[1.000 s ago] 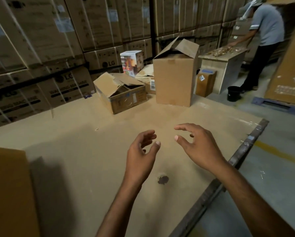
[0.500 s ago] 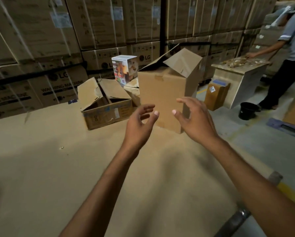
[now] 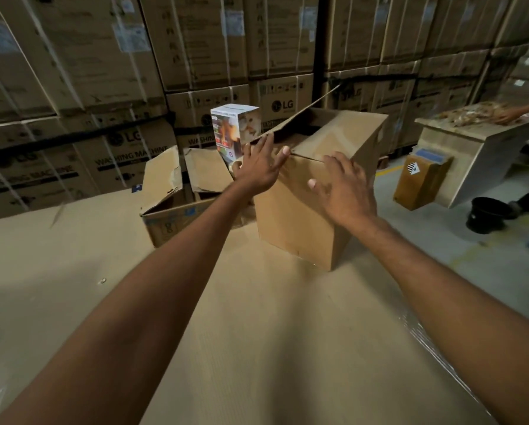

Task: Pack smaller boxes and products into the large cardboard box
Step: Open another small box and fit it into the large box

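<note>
A tall plain cardboard box (image 3: pixel 300 222) stands on the cardboard-covered platform (image 3: pixel 196 317) with its top flaps up. My left hand (image 3: pixel 261 167) reaches its upper left corner with the fingers spread straight at the flap's edge. Against the box's upper right front lies my right hand (image 3: pixel 343 188), fingers spread. Left of it sits a lower open box (image 3: pixel 171 216) with bent flaps. Behind that one stands a white printed product box (image 3: pixel 234 128).
Stacked washing-machine cartons (image 3: pixel 104 87) wall off the back. At the right, on the concrete floor, are a small brown box (image 3: pixel 419 185), a black bucket (image 3: pixel 487 214) and a table (image 3: pixel 471 151) where another person works. The platform's right edge is wrapped in plastic film.
I have moved closer to the tall box. Both hands went forward from mid-air to its top edge and opened flat against it.
</note>
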A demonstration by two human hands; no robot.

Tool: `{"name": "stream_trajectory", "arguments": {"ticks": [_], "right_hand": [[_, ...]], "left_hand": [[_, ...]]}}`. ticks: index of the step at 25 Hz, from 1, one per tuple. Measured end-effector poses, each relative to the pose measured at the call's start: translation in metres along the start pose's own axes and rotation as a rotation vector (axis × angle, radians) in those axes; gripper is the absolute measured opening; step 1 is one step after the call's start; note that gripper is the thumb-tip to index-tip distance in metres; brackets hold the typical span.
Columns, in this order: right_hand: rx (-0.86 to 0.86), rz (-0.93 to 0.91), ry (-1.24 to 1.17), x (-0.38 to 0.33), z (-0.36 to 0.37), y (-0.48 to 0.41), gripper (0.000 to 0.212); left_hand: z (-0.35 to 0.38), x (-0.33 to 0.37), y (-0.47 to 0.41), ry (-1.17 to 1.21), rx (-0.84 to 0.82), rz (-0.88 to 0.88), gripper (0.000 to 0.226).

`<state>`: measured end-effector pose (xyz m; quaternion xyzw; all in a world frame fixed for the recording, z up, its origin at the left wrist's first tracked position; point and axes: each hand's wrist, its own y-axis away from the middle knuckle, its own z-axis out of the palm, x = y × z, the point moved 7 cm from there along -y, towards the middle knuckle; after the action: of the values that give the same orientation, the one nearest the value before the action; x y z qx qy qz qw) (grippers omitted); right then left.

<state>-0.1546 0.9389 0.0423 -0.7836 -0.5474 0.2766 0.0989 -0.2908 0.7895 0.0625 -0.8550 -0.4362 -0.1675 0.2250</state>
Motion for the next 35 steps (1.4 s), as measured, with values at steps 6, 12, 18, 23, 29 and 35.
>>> {"name": "stream_trajectory", "arguments": {"ticks": [6, 12, 18, 23, 29, 35], "right_hand": [[0.283, 0.192, -0.165, -0.004, -0.019, -0.029, 0.04], [0.45, 0.33, -0.344, -0.002, -0.013, -0.025, 0.018], [0.198, 0.709, -0.808, 0.021, -0.004, -0.025, 0.066], [0.124, 0.623, -0.884, 0.006, -0.012, 0.001, 0.077], [0.412, 0.508, -0.596, -0.006, -0.039, 0.121, 0.09], [0.212, 0.59, -0.624, -0.008, -0.057, 0.201, 0.104]], "left_hand": [[-0.028, -0.011, -0.018, 0.142, 0.54, -0.064, 0.058], [-0.005, -0.011, -0.074, 0.316, 0.157, -0.193, 0.03], [0.0, -0.032, -0.074, 0.459, 0.045, -0.374, 0.102], [-0.008, -0.033, -0.032, 0.605, -0.01, -0.388, 0.146], [-0.047, -0.025, 0.074, 0.542, 0.147, -0.132, 0.098], [-0.053, -0.038, 0.198, 0.224, 0.198, -0.115, 0.101]]}}
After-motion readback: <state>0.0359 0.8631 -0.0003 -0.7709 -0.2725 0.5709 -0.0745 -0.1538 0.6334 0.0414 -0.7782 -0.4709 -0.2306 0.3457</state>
